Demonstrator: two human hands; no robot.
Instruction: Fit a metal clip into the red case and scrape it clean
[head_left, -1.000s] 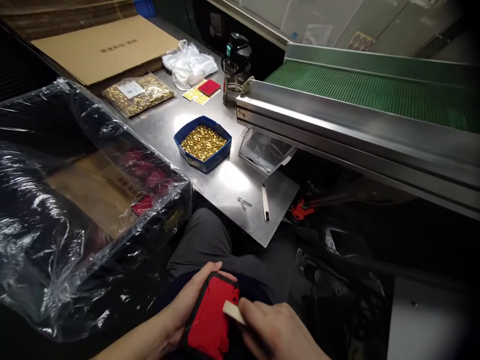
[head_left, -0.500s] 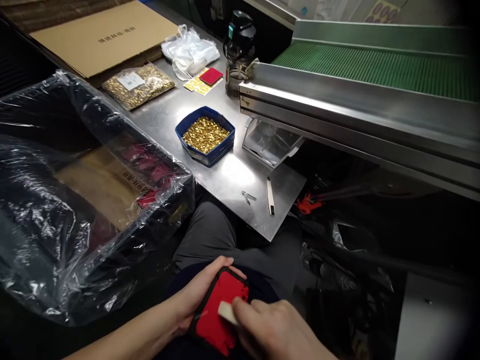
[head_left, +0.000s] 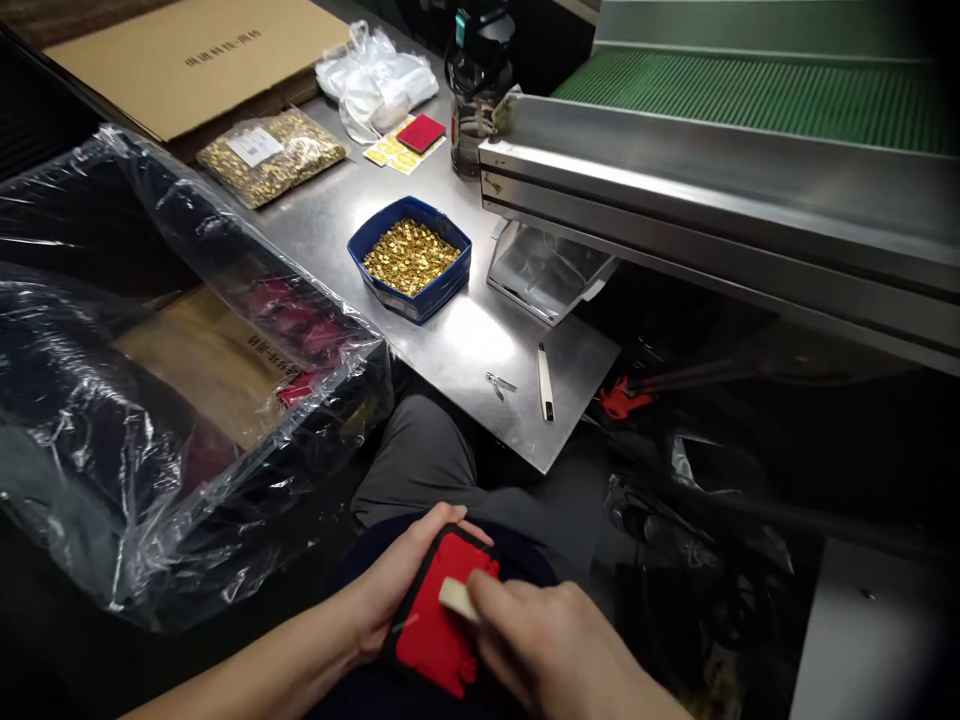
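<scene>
Low in the head view, over my lap, my left hand (head_left: 390,585) grips a flat red plastic part with a black edge (head_left: 439,620) from its left side. My right hand (head_left: 559,650) pinches a small cream-white piece (head_left: 455,598) and presses it against the red part's upper face. Both hands sit below the front edge of the steel table (head_left: 450,350).
A blue tray of small gold pieces (head_left: 410,258), a bag of gold pieces (head_left: 270,155), a small metal tool (head_left: 499,383) and a white pen-like tool (head_left: 545,380) lie on the table. A plastic-lined black bin (head_left: 150,330) stands left. A green conveyor (head_left: 750,100) runs right, a bottle (head_left: 480,80) beside it.
The white piece in my right hand has slid slightly along the red part. The view has shifted a little, so the table appears higher in the frame.
</scene>
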